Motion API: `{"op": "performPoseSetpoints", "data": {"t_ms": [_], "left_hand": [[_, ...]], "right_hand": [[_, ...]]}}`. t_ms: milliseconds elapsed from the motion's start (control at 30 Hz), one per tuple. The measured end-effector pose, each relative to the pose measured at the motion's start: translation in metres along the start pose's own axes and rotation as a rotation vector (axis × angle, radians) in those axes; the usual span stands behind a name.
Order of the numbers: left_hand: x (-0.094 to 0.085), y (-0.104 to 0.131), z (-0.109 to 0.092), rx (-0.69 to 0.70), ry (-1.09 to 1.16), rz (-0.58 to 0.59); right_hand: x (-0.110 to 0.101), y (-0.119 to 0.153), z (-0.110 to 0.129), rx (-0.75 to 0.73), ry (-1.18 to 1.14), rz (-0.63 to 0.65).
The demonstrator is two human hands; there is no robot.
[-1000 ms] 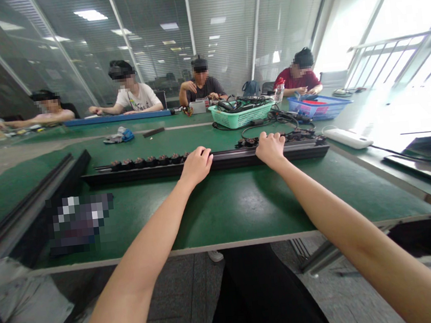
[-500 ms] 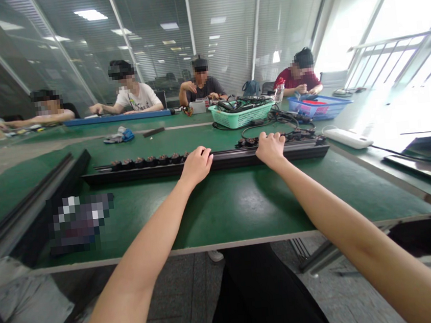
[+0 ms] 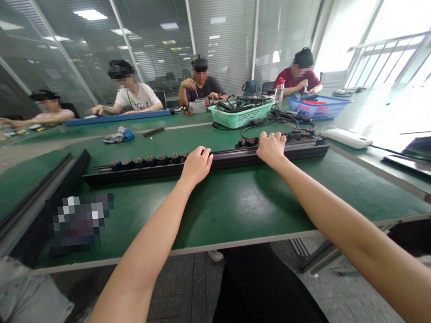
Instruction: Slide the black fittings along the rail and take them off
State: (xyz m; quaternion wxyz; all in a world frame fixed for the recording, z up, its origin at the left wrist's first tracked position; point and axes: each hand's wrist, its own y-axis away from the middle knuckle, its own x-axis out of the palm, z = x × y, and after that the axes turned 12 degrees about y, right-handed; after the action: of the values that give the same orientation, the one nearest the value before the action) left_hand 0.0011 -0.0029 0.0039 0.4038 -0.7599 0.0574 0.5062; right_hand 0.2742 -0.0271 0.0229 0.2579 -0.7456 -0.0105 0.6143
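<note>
A long black rail [image 3: 234,160] lies crosswise on the green table in front of me, with a metallic strip along its top. My left hand [image 3: 197,164] is closed over the rail near its middle, its fingertips partly hidden. Just left of that hand, a row of small black parts with coppery tops [image 3: 151,161] lines the rail. Farther right, my right hand [image 3: 272,149] has its fingers curled down over the back of the same rail; the fingertips are out of sight. Behind and beside it sits a cluster of similar small black parts [image 3: 300,135].
A second long black rail [image 3: 52,204] lies slantwise at left, near a dark, pixelated flat item [image 3: 81,224]. Beyond are a green basket of cables [image 3: 242,118], a blue basket [image 3: 320,109] and a white power strip [image 3: 347,138]. Several people work across the table.
My right hand has shifted very slightly to the right; my left hand and the rail stay put. Across the table, co-workers' hands have moved a little.
</note>
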Motion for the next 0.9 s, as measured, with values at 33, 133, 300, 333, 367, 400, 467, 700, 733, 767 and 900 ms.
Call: {"op": "performPoseSetpoints", "data": {"t_ms": [33, 133, 300, 333, 367, 400, 467, 700, 733, 767, 900], "left_hand": [[-0.0002, 0.0, -0.0003, 0.0, -0.001, 0.0], [-0.0002, 0.0003, -0.0004, 0.003, -0.007, -0.004], [0.0005, 0.0007, 0.0004, 0.007, 0.0, -0.012], [0.0005, 0.0008, 0.0004, 0.006, 0.002, -0.013], [0.0003, 0.0008, 0.0003, 0.006, 0.002, -0.013], [0.0001, 0.0008, 0.0001, 0.004, 0.002, -0.01], [-0.0004, 0.0008, -0.0004, 0.001, 0.002, -0.005], [-0.0007, 0.0007, -0.0008, 0.005, 0.003, -0.01], [-0.0008, 0.0007, -0.0009, 0.005, 0.003, -0.008], [-0.0009, 0.0007, -0.001, 0.005, 0.002, -0.004], [-0.001, 0.0004, -0.0015, -0.003, -0.004, 0.007]], "right_hand": [[-0.0002, 0.0, -0.0002, 0.001, -0.001, 0.001], [-0.0002, -0.0005, -0.0006, 0.001, 0.001, 0.006], [0.0015, -0.0027, -0.0016, 0.008, 0.011, 0.016], [0.0018, -0.003, -0.002, 0.008, 0.01, 0.014], [0.002, -0.0032, -0.0025, 0.008, 0.01, 0.013], [0.0022, -0.0034, -0.0029, 0.01, 0.01, 0.014], [0.0025, -0.0038, -0.0037, 0.011, 0.011, 0.02], [0.0041, -0.0058, -0.0046, 0.015, 0.017, 0.015], [0.0039, -0.0057, -0.0047, 0.018, 0.019, 0.017], [0.0036, -0.0055, -0.0048, 0.022, 0.019, 0.019], [0.0011, -0.0038, -0.0051, 0.026, 0.012, 0.025]]}}
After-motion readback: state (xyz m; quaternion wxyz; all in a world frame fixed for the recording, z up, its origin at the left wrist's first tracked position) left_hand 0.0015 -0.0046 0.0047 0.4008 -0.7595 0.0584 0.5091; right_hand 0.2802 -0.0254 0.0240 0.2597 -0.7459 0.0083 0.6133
